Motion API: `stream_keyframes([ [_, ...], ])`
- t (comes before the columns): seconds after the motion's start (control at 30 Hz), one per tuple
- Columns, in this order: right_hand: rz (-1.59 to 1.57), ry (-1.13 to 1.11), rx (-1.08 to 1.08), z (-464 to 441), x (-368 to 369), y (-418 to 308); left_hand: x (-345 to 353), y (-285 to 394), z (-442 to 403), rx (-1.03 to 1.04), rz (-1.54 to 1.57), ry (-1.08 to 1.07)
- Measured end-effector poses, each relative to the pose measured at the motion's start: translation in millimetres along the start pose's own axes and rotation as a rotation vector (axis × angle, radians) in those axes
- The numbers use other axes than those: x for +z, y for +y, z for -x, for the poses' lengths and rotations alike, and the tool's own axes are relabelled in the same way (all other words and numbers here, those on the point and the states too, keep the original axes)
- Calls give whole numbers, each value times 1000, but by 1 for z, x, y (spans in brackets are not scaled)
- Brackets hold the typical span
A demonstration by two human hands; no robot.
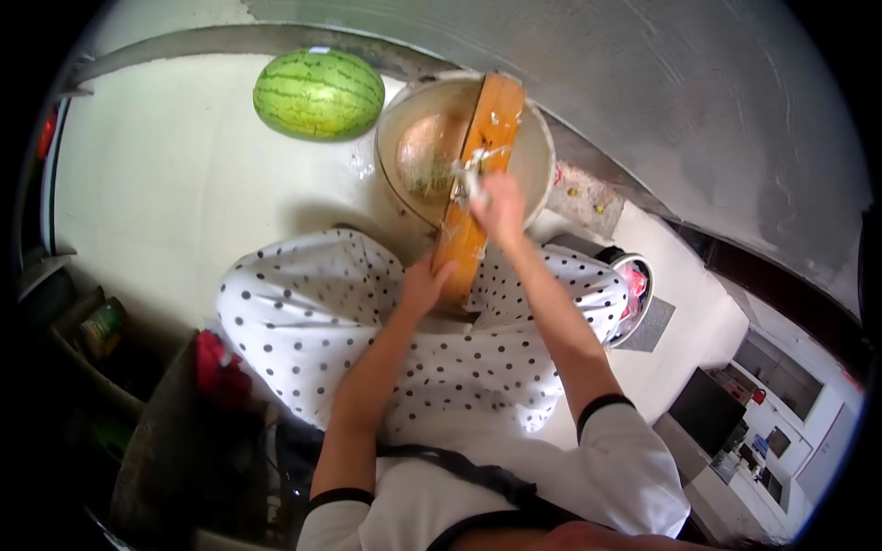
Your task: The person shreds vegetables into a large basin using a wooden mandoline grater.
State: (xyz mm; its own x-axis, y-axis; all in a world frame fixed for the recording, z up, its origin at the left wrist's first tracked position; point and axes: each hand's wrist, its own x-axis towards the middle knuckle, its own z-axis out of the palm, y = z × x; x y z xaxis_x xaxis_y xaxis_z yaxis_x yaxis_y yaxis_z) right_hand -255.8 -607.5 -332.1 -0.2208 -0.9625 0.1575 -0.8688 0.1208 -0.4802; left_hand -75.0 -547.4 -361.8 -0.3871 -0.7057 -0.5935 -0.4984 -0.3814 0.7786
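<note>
A long wooden board [494, 110] slopes from the far rim of a round, pale basin [386, 138] down toward my lap, with whitish shreds stuck along it. My left hand [425, 286] is closed around the board's near left edge. Over the middle of the board, my right hand [501, 207] is closed on a small whitish thing [470, 182] pressed against the wood; blur and fingers hide its kind. Inside the basin, left of the board, the bottom shows pinkish-brown with some greenish bits.
A striped watermelon [319, 94] lies on the pale floor [184, 138] left of the basin. A grey metal surface [643, 83] borders the far right. Beside my right knee stands a bin [636, 292] holding red and pink plastic. Dark shelving [101, 340] is at lower left.
</note>
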Motion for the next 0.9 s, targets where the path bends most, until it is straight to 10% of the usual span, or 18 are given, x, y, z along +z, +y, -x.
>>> stream_keyframes([
  [0.07, -111, -79, -266, 33, -5, -7, 6, -7, 2, 37, 95, 20],
  [0.3, 6, -81, -95, -50, -3, 42, 1, -5, -3, -21, 63, -66],
  [0.47, 93, -232, -458, 22, 7, 18, 6, -22, -6, 20, 47, -40],
  [0.67, 65, -77, -225, -41, -3, 31, 7, -16, -4, 69, 27, -10],
  [0.9, 91, -226, -520, -8, 0, 15, -3, -5, 5, -3, 30, -90],
])
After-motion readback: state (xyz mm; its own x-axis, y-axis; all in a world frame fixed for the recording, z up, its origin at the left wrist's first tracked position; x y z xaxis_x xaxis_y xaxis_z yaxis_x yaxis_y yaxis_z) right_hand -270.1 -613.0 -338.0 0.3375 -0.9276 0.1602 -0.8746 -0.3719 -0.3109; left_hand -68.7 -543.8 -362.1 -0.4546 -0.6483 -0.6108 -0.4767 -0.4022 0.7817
